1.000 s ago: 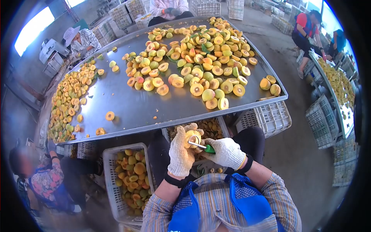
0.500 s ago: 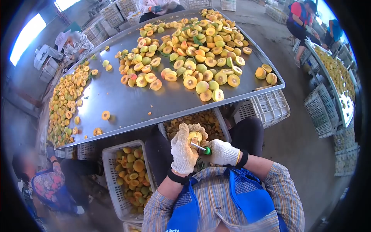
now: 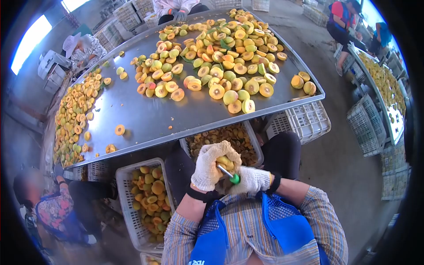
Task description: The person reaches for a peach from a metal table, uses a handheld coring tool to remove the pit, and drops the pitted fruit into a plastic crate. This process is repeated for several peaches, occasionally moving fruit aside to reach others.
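In front of my body, my left hand (image 3: 206, 167), in a white knit glove, is closed around a yellow halved fruit (image 3: 225, 162), seemingly a peach. My right hand (image 3: 253, 179), gloved the same way, grips a pitting tool with a green handle (image 3: 235, 179) and a metal shaft. That shaft meets the fruit's cut side; its tip is hidden. Both hands are above a white crate (image 3: 257, 145) of fruit pieces between my knees. Halved peaches (image 3: 216, 91), many with their stones showing, are heaped on the metal table (image 3: 150, 121) beyond.
At my left stands a white crate (image 3: 126, 212) filled with peach halves. Another white crate (image 3: 309, 121) is under the table's right corner. Co-workers sit at the left (image 3: 55, 203), far left (image 3: 86, 51) and far side (image 3: 176, 9). A second fruit-laden table (image 3: 375, 75) stands at right.
The tool's shaft has tilted more steeply and its handle has dropped slightly. My left hand has turned a little over the fruit. The far co-worker's hands have shifted.
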`<state>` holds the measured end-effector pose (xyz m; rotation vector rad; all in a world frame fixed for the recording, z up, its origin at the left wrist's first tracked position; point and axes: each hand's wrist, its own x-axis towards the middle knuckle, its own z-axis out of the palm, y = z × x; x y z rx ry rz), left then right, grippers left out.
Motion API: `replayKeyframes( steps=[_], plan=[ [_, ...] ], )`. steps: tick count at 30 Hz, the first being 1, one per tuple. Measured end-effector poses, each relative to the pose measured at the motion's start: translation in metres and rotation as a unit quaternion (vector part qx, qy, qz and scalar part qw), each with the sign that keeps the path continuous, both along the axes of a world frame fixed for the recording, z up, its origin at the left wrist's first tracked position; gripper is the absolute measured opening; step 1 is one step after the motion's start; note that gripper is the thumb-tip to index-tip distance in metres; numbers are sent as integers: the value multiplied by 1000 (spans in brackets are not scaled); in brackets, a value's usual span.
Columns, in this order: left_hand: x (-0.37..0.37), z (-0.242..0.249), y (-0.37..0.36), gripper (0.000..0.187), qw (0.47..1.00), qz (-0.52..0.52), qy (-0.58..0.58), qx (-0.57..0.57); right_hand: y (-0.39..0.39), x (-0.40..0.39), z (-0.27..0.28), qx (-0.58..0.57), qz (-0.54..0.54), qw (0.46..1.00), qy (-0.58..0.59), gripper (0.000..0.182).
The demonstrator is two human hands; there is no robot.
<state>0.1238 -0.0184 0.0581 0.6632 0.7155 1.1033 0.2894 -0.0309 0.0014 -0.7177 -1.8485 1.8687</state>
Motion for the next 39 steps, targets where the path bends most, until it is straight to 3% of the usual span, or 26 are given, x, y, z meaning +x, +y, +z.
replayKeyframes(
  steps=[1,2,3,5,6,7,9,10,11,14,17,19,21,23,25,27,29,33,37,39],
  plan=[
    [0,-7,0,44,994,-51,-90,22,-3,1,30,-163,72,981,-76,17],
    [5,-21,1,51,976,-59,-202,55,-4,-2,28,-138,81,986,-43,19],
    [8,-18,4,51,976,-59,-202,55,-5,-4,23,-114,91,989,-10,22],
    [10,-10,9,59,975,118,-186,-27,-1,-6,8,-205,90,974,47,24],
    [2,-13,12,68,975,172,-129,-58,5,-3,2,-159,103,982,-5,25],
    [-13,-22,15,65,970,168,-173,-39,11,3,28,-181,82,979,-48,23],
    [-42,-33,13,66,962,193,-191,-10,25,8,12,-116,10,964,-240,27],
    [-56,-30,8,65,963,213,-165,-5,29,10,7,45,-26,941,-333,30],
    [-69,-25,1,59,963,228,-141,3,32,9,3,204,-64,886,-411,33],
    [-124,-33,-29,50,958,283,-50,-18,38,14,7,160,-77,885,-430,36],
    [-159,-37,-52,46,944,330,-24,-9,38,6,7,133,-92,912,-378,35],
    [-132,-14,-43,46,930,365,-34,-36,33,-17,39,111,-67,926,-354,39],
    [-105,-8,-34,49,950,304,-63,-33,25,-31,53,109,-134,965,-196,45],
    [-70,-12,-22,49,948,306,-80,-36,25,-43,37,199,-161,966,-15,51],
    [-45,-5,-23,49,963,241,-69,-94,30,-45,51,358,-150,919,-70,59],
    [-35,-21,-23,47,974,178,-102,-99,34,-38,55,424,-153,887,-105,50],
    [-15,-26,-22,44,972,161,-79,-150,43,-35,56,477,-49,851,-212,35],
    [-8,-34,-29,47,982,124,-38,-137,35,-30,46,418,-22,892,-172,22],
    [-8,-41,-33,51,979,123,-27,-158,30,-24,34,392,-37,914,-97,23],
    [-24,-39,-35,51,980,117,45,-154,29,-18,37,337,-79,934,-85,26]
  ],
)
